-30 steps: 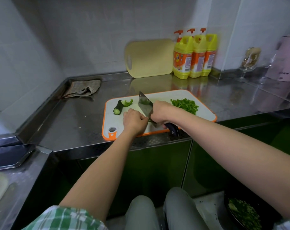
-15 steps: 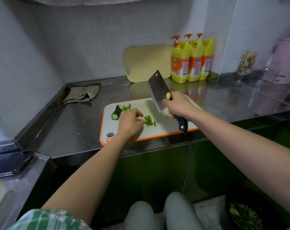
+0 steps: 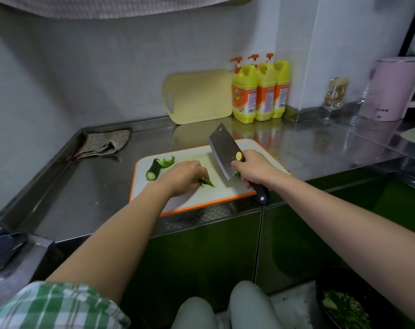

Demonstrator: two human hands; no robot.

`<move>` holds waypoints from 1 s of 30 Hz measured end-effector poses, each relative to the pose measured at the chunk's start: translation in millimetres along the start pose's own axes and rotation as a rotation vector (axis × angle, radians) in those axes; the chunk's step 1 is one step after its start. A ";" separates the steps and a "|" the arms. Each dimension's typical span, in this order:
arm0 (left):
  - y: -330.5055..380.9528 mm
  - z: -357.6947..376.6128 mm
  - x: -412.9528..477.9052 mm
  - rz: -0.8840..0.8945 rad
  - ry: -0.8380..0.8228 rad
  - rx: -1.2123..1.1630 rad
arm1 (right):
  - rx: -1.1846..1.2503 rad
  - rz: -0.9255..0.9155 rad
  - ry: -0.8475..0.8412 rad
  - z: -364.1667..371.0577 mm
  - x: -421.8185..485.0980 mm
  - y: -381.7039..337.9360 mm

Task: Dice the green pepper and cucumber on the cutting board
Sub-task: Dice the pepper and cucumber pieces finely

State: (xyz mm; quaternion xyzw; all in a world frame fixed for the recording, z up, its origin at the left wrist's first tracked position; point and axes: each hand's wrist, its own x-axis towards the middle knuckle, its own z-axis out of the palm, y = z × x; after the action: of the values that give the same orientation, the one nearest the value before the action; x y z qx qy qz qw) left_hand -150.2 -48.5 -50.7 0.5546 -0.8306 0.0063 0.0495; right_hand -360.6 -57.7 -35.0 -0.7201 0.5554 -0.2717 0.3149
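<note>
Step in hand: dicing the green pepper. This looks like a pause between cuts to gather the strips, with the cucumber not yet started.
Left hand (image 3: 181,176): fingers bent down over the pepper strips (image 3: 205,182), bunching them against the cutting board (image 3: 201,198) near its middle.
Right hand (image 3: 255,170): fingers wrapped tight round the handle of the cleaver (image 3: 222,153). The blade is lifted clear of the board and tilted, with its edge just right of the strips.
Cucumber piece (image 3: 152,171): lies whole at the board's far left corner, touching a curled pepper piece (image 3: 168,161), and both are apart from the left hand.
Board: sits at the front edge of the steel table (image 3: 83,186).
Bowl (image 3: 344,307): dark, low at the right, with chopped greens in it.
Next move, as I judge it: bring the blade down across the bunched strips, with the left fingertips tucked back from the edge. The strips must lie flat and square to the blade.
Risk: loose strips may slide, and the left fingers are near the cutting line.
</note>
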 end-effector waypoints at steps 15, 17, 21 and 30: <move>19.1 15.7 -5.6 -0.316 0.191 -0.059 | -0.249 -0.007 -0.134 4.1 -5.5 -23.6; 17.7 18.2 -9.0 -0.318 0.228 -0.107 | -0.305 -0.006 -0.120 5.0 -7.8 -28.9; 18.9 20.6 -12.7 -0.296 0.252 -0.175 | -0.410 0.023 -0.124 4.7 -14.6 -38.2; 21.8 25.5 -9.5 -0.248 0.302 -0.208 | -0.577 0.073 -0.194 7.3 -27.4 -53.1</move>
State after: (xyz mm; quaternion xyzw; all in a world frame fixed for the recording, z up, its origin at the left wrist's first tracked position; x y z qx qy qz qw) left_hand -168.6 -33.1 -76.0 0.6371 -0.7355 -0.0023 0.2307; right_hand -328.2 -20.2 -0.9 -0.7819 0.6026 -0.0210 0.1583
